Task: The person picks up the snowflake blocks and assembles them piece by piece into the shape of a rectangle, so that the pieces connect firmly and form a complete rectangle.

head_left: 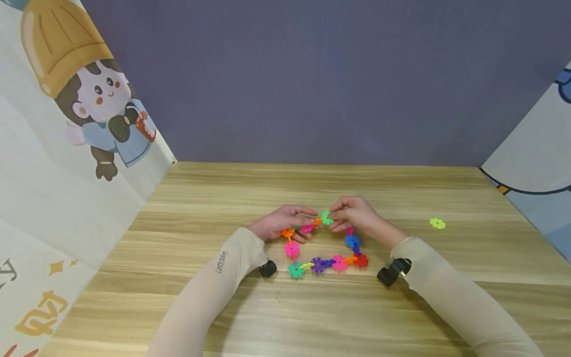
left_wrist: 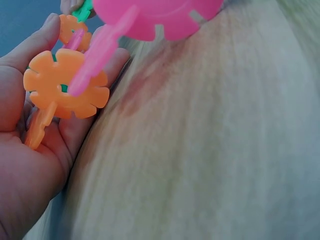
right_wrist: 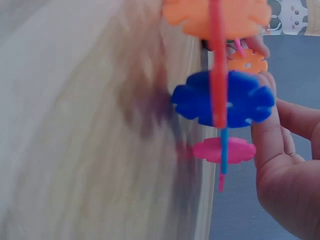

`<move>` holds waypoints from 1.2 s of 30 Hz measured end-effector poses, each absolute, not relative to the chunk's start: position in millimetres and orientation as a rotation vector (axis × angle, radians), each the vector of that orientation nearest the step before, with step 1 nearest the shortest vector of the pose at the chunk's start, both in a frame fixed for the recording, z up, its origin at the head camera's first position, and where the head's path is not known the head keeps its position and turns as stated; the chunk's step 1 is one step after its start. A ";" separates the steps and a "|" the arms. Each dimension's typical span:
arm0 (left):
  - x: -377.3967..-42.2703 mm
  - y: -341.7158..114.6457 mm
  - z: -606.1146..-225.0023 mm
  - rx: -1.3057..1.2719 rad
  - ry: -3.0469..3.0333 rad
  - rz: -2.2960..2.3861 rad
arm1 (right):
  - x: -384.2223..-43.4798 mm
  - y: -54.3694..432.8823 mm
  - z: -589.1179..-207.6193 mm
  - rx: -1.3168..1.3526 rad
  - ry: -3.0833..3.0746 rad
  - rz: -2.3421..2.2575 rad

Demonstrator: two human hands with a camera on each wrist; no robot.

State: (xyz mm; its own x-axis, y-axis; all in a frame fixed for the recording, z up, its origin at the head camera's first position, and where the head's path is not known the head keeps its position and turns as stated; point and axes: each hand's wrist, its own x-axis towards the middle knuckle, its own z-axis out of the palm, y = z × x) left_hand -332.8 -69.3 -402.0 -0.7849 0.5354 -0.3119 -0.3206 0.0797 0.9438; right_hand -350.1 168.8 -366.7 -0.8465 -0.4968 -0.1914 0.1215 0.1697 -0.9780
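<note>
Notched, flower-shaped plastic discs are slotted edge to edge into a roughly rectangular loop (head_left: 292, 249) in many colours. At its far left side, my left hand (head_left: 283, 221) holds the chain between thumb and fingers. An orange disc (left_wrist: 65, 82) crosses that palm in the left wrist view. My right hand (head_left: 359, 215) pinches a green disc (head_left: 327, 218) at the far side, right by an orange one (head_left: 317, 221). Below the right hand hang a pink disc (right_wrist: 225, 150) and a blue disc (right_wrist: 192, 100). Fingers hide part of the far row.
A single yellow-green disc (head_left: 437, 223) lies flat on the wooden table (head_left: 312, 317), to the right of my right hand. Black wrist devices (head_left: 268, 269) sit at both cuffs. A dark grey-blue panel (head_left: 330, 89) stands behind the table, with printed cloth (head_left: 53, 198) at the sides.
</note>
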 end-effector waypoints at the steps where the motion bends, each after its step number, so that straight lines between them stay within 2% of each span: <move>1: -332.9 -69.3 -402.1 0.212 1.743 1.772 | -349.6 168.7 -365.9 -0.351 1.976 -1.719; 36: -327.9 -66.0 -403.3 0.215 1.793 1.828 | -344.9 161.7 -370.8 -0.427 2.085 -1.615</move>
State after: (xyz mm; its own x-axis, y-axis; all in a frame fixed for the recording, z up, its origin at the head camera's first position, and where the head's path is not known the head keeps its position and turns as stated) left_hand -327.9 -66.0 -403.3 -0.8280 0.4926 -0.2678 -0.2772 0.0555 0.9592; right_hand -344.9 161.7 -370.8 -0.8432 -0.5098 -0.1708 0.0379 0.2605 -0.9647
